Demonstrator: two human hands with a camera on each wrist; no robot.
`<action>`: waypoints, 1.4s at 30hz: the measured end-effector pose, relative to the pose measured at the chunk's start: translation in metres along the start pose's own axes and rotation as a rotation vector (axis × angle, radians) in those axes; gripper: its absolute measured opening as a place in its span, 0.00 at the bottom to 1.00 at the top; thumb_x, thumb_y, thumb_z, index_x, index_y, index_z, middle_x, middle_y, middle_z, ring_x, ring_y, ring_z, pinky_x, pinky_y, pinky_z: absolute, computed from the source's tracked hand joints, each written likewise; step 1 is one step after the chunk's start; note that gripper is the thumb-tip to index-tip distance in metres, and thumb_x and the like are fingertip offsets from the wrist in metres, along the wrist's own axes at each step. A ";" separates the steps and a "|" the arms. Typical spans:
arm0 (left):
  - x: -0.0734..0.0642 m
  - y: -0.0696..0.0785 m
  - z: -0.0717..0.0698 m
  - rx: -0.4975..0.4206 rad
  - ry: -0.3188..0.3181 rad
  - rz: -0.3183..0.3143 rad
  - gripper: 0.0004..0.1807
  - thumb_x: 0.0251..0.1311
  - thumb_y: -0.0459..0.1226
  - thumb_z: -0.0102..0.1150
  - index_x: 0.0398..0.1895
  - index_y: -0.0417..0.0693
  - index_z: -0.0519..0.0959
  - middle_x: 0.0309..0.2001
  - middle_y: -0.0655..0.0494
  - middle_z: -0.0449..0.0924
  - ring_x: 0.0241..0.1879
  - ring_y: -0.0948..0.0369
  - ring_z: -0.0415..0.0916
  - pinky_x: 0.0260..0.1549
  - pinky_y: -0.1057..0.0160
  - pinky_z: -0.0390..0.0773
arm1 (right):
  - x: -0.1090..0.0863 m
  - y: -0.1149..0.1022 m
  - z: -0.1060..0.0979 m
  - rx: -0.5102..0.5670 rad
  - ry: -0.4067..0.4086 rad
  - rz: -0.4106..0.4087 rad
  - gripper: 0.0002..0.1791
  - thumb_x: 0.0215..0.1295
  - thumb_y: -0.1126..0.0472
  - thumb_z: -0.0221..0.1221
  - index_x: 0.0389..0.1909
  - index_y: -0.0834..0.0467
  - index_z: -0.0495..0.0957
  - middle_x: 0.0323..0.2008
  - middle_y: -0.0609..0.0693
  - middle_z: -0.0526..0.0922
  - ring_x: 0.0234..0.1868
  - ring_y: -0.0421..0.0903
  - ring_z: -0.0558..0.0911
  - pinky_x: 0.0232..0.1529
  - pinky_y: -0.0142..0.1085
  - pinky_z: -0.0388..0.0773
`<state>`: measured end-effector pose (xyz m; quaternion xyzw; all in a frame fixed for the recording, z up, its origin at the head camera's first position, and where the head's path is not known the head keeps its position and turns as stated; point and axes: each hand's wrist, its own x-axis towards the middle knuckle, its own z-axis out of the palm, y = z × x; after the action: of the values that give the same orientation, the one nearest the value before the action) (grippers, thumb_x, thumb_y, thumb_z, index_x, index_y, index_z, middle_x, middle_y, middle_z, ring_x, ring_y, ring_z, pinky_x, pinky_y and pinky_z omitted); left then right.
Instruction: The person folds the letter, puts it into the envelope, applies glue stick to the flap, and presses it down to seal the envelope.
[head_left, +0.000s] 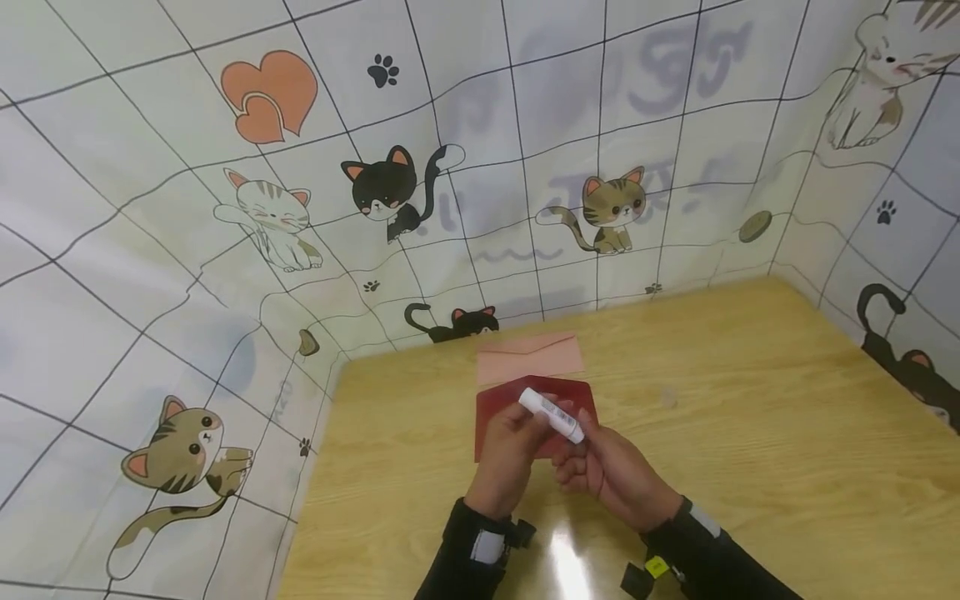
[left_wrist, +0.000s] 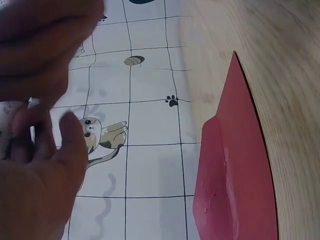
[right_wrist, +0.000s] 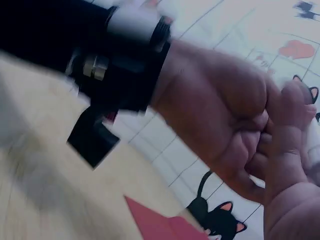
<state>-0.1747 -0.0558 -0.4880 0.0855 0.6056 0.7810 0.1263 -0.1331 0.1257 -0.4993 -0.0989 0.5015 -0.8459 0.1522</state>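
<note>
Above the table, both hands meet on a white glue stick (head_left: 551, 415) with small print on its side. My left hand (head_left: 510, 454) grips the barrel near its upper end. At the lower end, my right hand (head_left: 611, 475) pinches the stick between thumb and fingers, its other fingers curled in. Beneath the hands lies a dark red envelope (head_left: 491, 417), partly covered by them; its pointed flap faces the wall. In the left wrist view, the red envelope (left_wrist: 245, 150) is to the right of the hands. Only its corner (right_wrist: 150, 217) shows in the right wrist view.
A pale pink envelope (head_left: 528, 358) lies just behind the red one, close to the wall. The light wooden table (head_left: 750, 417) meets a white grid-lined cloth (head_left: 487, 217) printed with cats at the back and sides. A small pale spot (head_left: 669, 396) is on the tabletop.
</note>
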 end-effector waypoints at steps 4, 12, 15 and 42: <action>0.001 0.000 0.001 -0.009 -0.023 -0.001 0.16 0.83 0.33 0.61 0.67 0.39 0.85 0.63 0.47 0.93 0.66 0.57 0.89 0.70 0.57 0.86 | 0.001 -0.001 -0.002 0.020 0.045 0.009 0.22 0.95 0.48 0.47 0.64 0.62 0.76 0.44 0.42 0.89 0.42 0.34 0.90 0.50 0.29 0.91; -0.001 -0.004 0.009 -0.046 0.148 0.011 0.19 0.81 0.34 0.66 0.67 0.33 0.85 0.58 0.47 0.94 0.59 0.58 0.91 0.66 0.57 0.88 | 0.002 0.012 0.009 -0.597 0.324 -0.198 0.23 0.89 0.52 0.61 0.71 0.64 0.78 0.57 0.56 0.94 0.53 0.41 0.94 0.51 0.32 0.92; 0.000 0.000 0.004 -0.026 0.066 -0.003 0.19 0.83 0.37 0.63 0.69 0.35 0.83 0.60 0.48 0.94 0.63 0.58 0.90 0.74 0.53 0.84 | -0.001 0.006 0.001 -0.183 0.088 -0.084 0.26 0.95 0.43 0.46 0.68 0.62 0.73 0.46 0.45 0.92 0.42 0.36 0.92 0.47 0.31 0.92; -0.004 -0.007 0.011 0.024 0.194 -0.010 0.17 0.75 0.35 0.73 0.61 0.34 0.89 0.51 0.47 0.96 0.54 0.60 0.90 0.62 0.60 0.84 | 0.000 0.011 0.010 -0.487 0.403 -0.110 0.12 0.82 0.63 0.67 0.57 0.62 0.78 0.54 0.57 0.93 0.52 0.45 0.94 0.53 0.36 0.93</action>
<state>-0.1676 -0.0454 -0.4918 0.0079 0.6246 0.7778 0.0698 -0.1287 0.1127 -0.5041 0.0100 0.7033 -0.7104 -0.0245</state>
